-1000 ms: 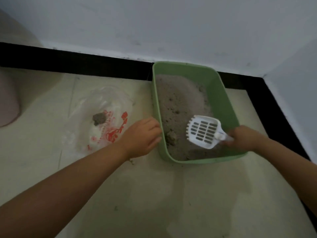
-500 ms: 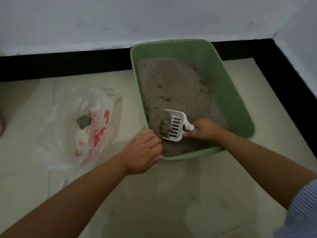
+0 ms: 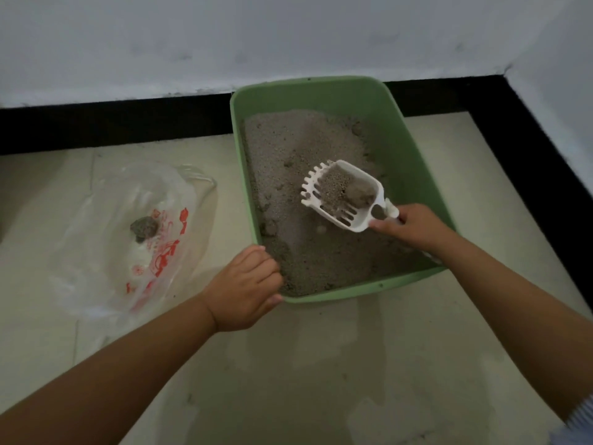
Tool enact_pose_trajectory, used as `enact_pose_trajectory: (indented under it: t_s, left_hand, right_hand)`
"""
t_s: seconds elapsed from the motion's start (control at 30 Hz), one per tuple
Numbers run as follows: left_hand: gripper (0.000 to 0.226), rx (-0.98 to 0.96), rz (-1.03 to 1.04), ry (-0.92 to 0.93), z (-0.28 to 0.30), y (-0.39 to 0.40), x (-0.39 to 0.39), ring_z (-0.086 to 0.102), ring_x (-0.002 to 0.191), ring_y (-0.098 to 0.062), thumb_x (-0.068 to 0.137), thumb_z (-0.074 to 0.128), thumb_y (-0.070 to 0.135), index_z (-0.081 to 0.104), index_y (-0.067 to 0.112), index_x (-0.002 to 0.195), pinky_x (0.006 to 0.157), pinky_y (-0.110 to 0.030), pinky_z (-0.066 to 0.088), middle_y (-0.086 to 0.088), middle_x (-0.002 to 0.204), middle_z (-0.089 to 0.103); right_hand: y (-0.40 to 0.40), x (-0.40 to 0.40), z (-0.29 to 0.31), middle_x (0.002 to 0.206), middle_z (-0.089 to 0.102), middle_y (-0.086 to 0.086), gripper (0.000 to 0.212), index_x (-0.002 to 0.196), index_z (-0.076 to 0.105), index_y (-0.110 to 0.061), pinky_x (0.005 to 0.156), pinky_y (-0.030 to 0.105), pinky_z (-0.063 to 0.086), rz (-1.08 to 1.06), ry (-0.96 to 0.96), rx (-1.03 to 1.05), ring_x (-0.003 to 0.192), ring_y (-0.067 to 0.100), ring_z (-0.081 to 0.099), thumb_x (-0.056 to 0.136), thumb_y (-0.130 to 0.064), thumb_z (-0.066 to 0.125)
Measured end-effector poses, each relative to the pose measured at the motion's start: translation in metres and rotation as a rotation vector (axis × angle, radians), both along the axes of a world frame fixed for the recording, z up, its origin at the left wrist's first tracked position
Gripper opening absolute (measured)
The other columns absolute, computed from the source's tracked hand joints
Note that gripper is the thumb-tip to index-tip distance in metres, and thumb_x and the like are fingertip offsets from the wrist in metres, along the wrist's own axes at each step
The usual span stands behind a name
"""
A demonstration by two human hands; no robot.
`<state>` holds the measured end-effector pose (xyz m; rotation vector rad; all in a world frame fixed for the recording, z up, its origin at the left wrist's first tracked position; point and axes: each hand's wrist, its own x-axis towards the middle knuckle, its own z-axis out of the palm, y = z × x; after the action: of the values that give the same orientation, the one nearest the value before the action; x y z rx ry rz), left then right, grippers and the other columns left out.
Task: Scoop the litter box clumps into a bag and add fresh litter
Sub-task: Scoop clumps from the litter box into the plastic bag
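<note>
White slotted plastic scoop is held above the grey litter, loaded with loose grains and one grey clump.

The scoop handle is gripped by the right hand, with the fingers curled around it, and the scoop is raised over the middle of the green rectangular plastic litter box. The near left corner of the box rim is held by the left hand, the fingers being hooked over the edge and the thumb pressed on the outer side. The box stands on the pale tiled floor, close to the black skirting and the white wall. To the left of the box, a clear plastic bag with red print is spread on the floor, and one dark clump is lying on it, apart from the box.
</note>
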<state>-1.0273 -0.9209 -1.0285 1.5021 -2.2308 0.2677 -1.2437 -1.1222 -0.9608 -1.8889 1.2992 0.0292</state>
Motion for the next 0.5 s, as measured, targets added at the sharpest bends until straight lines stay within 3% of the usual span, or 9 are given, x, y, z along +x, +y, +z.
enact_pose_trajectory:
  t_s: [0.2,0.33,0.5]
  left_hand:
    - [0.038,-0.015,0.004,0.002,0.002,0.0,0.0,0.036,0.074,-0.023,0.099,0.012,0.036,0.038,0.015,0.08,0.095,-0.038,0.031,-0.009,0.068,0.056]
    - [0.038,-0.014,0.004,-0.027,0.003,0.001,0.0,0.035,0.073,-0.023,0.099,0.012,0.036,0.036,0.015,0.079,0.095,-0.037,0.031,-0.008,0.067,0.054]
    - [0.042,0.033,-0.015,-0.003,0.011,0.004,0.002,0.04,0.081,-0.023,0.1,0.012,0.039,0.042,0.013,0.087,0.091,-0.036,0.034,-0.011,0.077,0.062]
  right_hand:
    - [0.006,0.004,0.014,0.051,0.03,0.002,0.05,0.05,0.032,-0.017,0.05,0.026,0.023,-0.062,-0.005,-0.1,0.048,0.012,0.029,0.085,-0.032,0.064]
    - [0.007,0.008,0.022,0.051,0.035,0.001,0.05,0.049,0.035,-0.016,0.049,0.026,0.027,0.035,0.182,-0.163,0.047,0.012,0.035,0.086,-0.038,0.06]
    - [0.015,0.013,0.03,0.051,0.036,0.002,0.049,0.051,0.036,-0.015,0.05,0.026,0.027,0.091,0.26,-0.183,0.047,0.013,0.035,0.087,-0.04,0.058]
